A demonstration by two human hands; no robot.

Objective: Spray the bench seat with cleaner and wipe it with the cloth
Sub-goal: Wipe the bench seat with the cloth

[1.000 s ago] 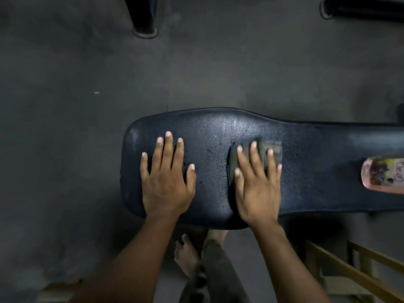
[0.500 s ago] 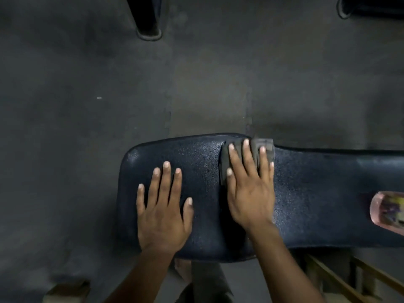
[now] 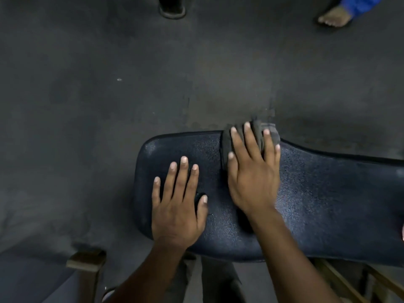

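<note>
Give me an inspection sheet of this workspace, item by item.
Surface: dark textured bench seat, sheen on its middle.
Job's things: grey cloth at the seat's far edge, partly overhanging it; spray bottle not identifiable.
Clutter: nothing seen on the seat.
Hands: right hand flat on the cloth; left hand flat on the seat.
Cables: nothing seen.
Surroundings: dark floor; another person's bare foot top right; wooden frame below.

The dark padded bench seat (image 3: 317,204) bears a grey cloth (image 3: 258,132) at its far edge.
</note>
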